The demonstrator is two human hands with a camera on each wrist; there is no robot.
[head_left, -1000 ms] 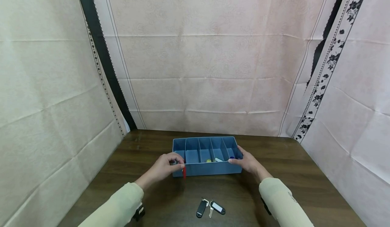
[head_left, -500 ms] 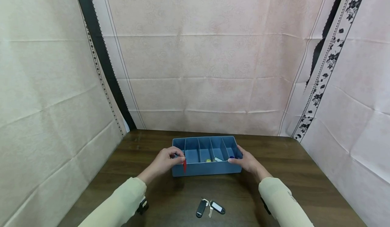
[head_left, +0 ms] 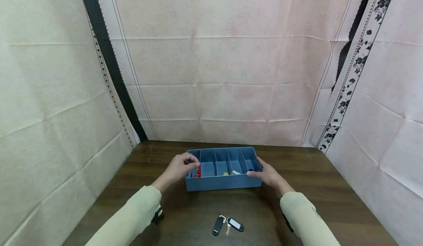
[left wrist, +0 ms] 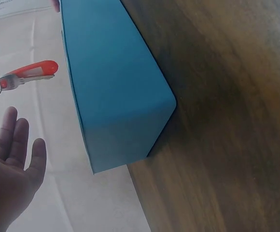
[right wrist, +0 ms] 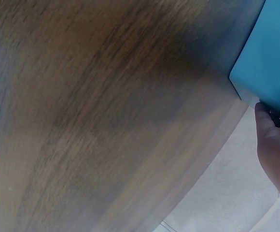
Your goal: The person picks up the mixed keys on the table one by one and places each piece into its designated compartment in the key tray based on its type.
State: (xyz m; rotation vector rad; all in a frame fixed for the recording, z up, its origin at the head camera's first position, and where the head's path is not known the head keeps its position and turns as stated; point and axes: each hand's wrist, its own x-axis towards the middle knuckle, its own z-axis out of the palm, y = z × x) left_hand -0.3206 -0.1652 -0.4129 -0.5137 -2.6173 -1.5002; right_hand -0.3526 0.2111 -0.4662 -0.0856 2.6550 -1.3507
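My left hand (head_left: 178, 169) pinches a key ring above the near left end of a blue compartment box (head_left: 223, 182). From it hangs a silver key (left wrist: 38, 78) with a red key tag (left wrist: 46, 66), its tip toward the box. In the head view the red tag (head_left: 199, 171) shows at the leftmost compartment; more red lies just beside it, too small to tell apart. My right hand (head_left: 269, 174) grips the box's right end, thumb over the front wall. In the right wrist view that hand (right wrist: 277, 150) is partly cut off.
Two black key tags (head_left: 218, 225) with a key (head_left: 228, 230) lie on the wooden table (head_left: 185, 220) in front. Inside the box sit a yellow item (head_left: 226, 173), a pale one (head_left: 236, 172) and a dark blue one (head_left: 251, 170). Pale cloth (head_left: 214, 73) hangs behind.
My left hand has risen and moved slightly forward, lifting the red-tagged key from in front of the box's wall to over the leftmost compartment. My right hand stays on the box.
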